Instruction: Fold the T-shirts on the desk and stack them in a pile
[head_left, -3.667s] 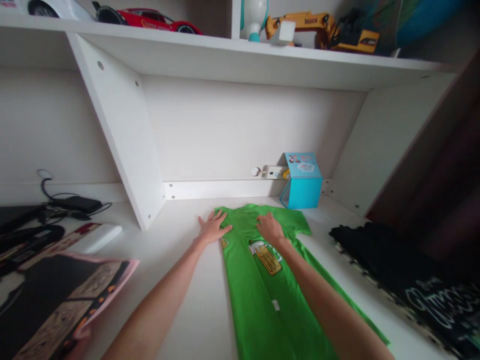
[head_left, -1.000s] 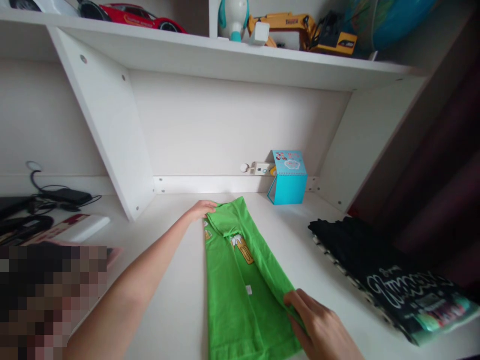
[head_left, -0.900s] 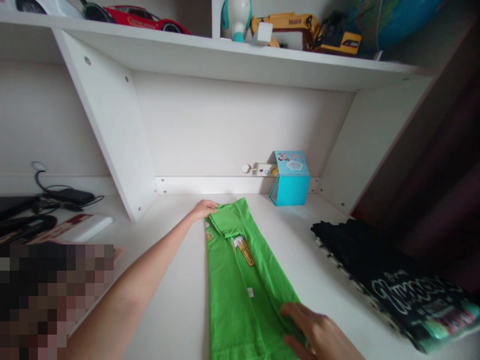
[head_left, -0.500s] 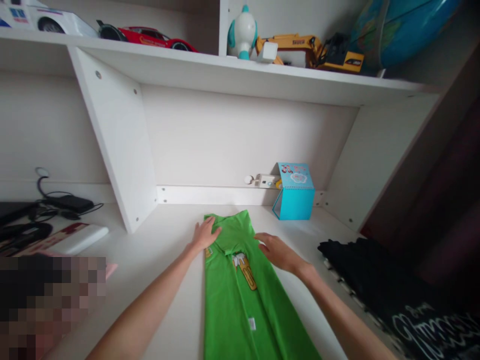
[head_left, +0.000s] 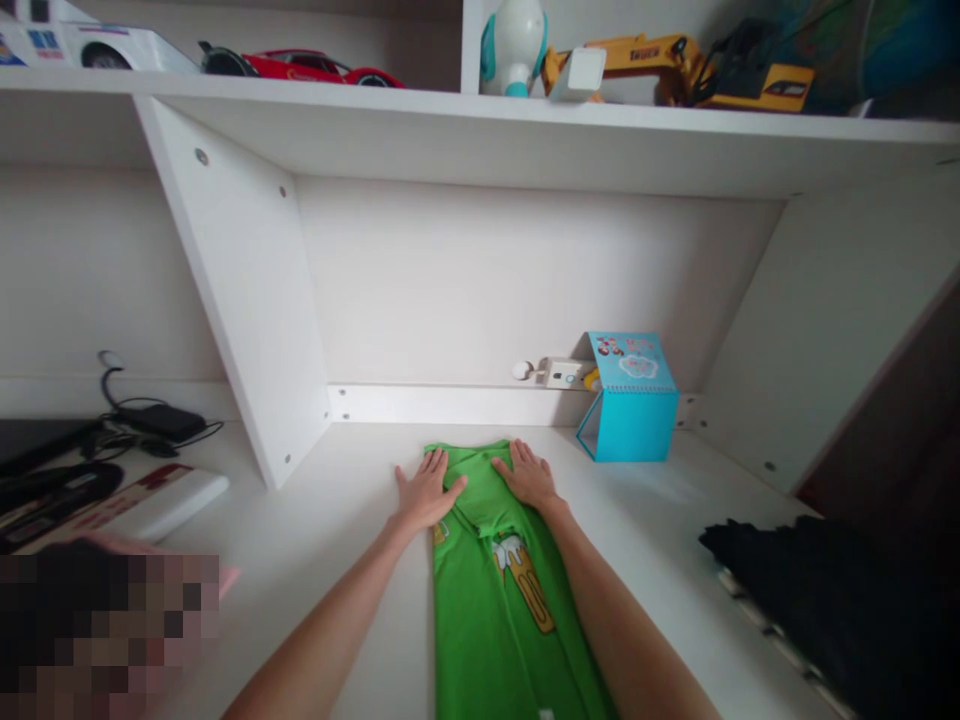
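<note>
A green T-shirt point(head_left: 495, 610) with a beer-mug print lies on the white desk point(head_left: 337, 560), folded lengthwise into a narrow strip that runs from the near edge to the back. My left hand point(head_left: 426, 492) lies flat and open on the shirt's top left corner, fingers spread. On the top right corner rests my right hand point(head_left: 528, 474), also flat with its fingers stretched out. Both press on the collar end of the shirt.
A blue box point(head_left: 631, 411) stands just right of the shirt's top, by a white wall socket point(head_left: 559, 374). Dark folded clothes point(head_left: 840, 600) lie at the right. Cables point(head_left: 142, 425), a white device point(head_left: 161, 497) and a pink-edged item sit at the left. Toys line the shelf point(head_left: 525, 125) above.
The shirt's right side has been folded over, leaving a narrow strip. My right hand moved from the lower hem up to the collar end, and both hands now lie flat there.
</note>
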